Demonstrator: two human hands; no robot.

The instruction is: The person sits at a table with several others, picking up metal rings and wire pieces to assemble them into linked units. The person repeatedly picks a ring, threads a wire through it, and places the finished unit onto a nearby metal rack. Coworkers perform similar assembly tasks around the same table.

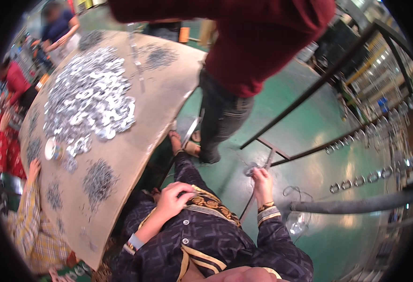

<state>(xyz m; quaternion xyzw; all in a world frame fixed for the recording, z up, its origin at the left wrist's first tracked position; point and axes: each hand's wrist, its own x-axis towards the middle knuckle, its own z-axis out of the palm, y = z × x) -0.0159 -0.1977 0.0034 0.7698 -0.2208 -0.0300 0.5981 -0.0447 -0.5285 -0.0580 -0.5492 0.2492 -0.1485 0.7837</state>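
My right hand [263, 187] pinches a small grey metal piece [250, 169], roundish and blurred, out over the green floor at my right. My left hand [172, 201] is in front of my body with its fingers curled together; whatever may be in them is hidden. To the left, a heap of shiny silver metal pieces [91, 91] covers much of a brown table [164, 89]. Small dark piles of thin metal bits, one near pile [99, 181] among them, lie around the heap.
A person in a dark red top [258, 51] stands close ahead beside the table. A black metal frame [309, 94] rises at the right, with rows of hanging metal rings [366, 177]. A checked sleeve [35, 230] reaches onto the table; a white cup [51, 148] lies there.
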